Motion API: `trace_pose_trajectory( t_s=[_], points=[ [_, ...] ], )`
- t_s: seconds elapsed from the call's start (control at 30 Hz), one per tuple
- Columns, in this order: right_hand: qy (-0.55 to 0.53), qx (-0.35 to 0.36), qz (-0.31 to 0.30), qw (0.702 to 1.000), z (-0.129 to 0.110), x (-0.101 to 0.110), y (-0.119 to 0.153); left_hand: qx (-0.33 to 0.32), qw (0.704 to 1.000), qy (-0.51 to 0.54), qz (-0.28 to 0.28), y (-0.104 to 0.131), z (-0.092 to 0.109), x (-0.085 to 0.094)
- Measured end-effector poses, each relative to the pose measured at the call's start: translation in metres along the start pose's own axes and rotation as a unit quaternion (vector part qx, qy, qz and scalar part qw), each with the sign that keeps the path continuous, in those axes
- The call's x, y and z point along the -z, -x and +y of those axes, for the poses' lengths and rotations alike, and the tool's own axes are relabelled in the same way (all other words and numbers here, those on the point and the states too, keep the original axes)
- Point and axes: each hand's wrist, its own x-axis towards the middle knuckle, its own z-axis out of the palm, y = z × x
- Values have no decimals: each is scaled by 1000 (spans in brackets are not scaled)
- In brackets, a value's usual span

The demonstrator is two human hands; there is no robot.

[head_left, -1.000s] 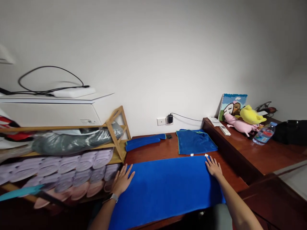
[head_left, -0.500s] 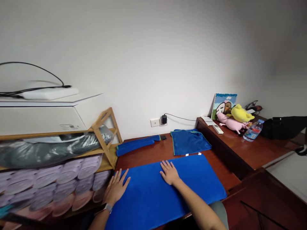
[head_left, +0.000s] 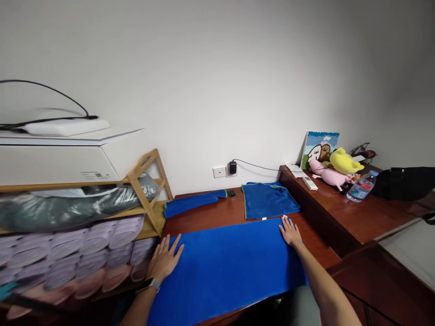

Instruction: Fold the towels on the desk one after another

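Note:
A bright blue cloth lies spread flat over the front of the reddish-brown desk. My left hand rests at its left edge, palm down with fingers spread. At the cloth's far right corner, my right hand lies flat with its fingers apart, close to a small white tag. Neither hand holds anything. Behind the spread cloth, a darker blue cloth with green edging lies at the back right. Narrow folded blue cloths lie at the back left.
A shelf with slippers stands at the left, under a white box. On the raised right surface are a bottle, yellow and pink plush toys, a remote and a picture. An adapter is plugged into the wall.
My right hand has slid right across the blue cloth, from its middle to its far right corner. My left hand has stayed at the left edge.

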Motion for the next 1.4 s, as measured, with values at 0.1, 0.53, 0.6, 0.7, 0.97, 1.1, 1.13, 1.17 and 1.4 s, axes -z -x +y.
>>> trace_pose_trajectory(
  t_s=[0.1, 0.53, 0.6, 0.7, 0.97, 1.1, 1.13, 1.17, 1.4],
  points=[
    [1, 15, 32, 999, -32, 5, 10, -12, 1000, -11, 3, 2, 9, 9],
    [-89, 292, 12, 952, -218, -33, 65, -91, 995, 37, -6, 7, 37, -5],
    [-61, 225, 14, 972, -162, -24, 47, -52, 999, 12, 2, 7, 1, -11],
    [-22, 92, 8, 995, -69, -11, 25, -22, 1000, -13, 6, 10, -30, -13],
    [-15, 1, 60, 998, -25, 6, 30, -51, 996, -31, 68, 27, 3, 11],
    [-83, 180, 107, 974, -153, -15, 98, -160, 982, 15, 103, 63, 54, 5],
    [-104, 233, 101, 962, -188, -25, 118, -183, 978, 26, 95, 73, 66, 1],
    [-123, 281, 91, 947, -221, -35, 138, -194, 977, 32, 85, 82, 74, -3],
    [-121, 314, 24, 941, -249, -59, 170, -112, 992, 20, 45, 102, 32, -17]
  ],
)
